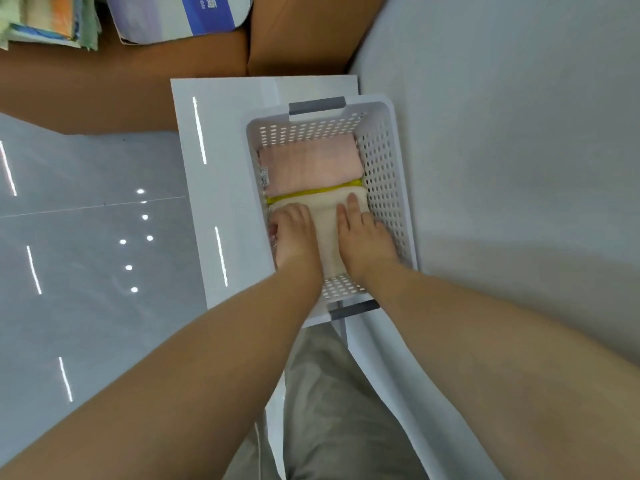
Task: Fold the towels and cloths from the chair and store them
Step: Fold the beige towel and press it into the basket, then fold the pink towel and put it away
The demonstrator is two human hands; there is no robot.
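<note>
A white perforated basket (384, 168) with grey handles stands on a white stool. Inside it lies a folded pink towel (308, 164) at the far end, a thin yellow cloth (311, 195) behind it, and a folded cream towel (327, 230) at the near end. My left hand (294, 233) rests on the cream towel's left side, its fingertips curling down between the towel and the basket wall. My right hand (363, 233) lies flat on the towel's right side with straight fingers pressing it down.
The white stool (214, 188) sits between a glossy grey tiled floor (86, 254) on the left and a pale grey sheeted surface (502, 168) on the right. Cardboard boxes (301, 32) stand beyond, with a stack of coloured cloths (45, 19) top left.
</note>
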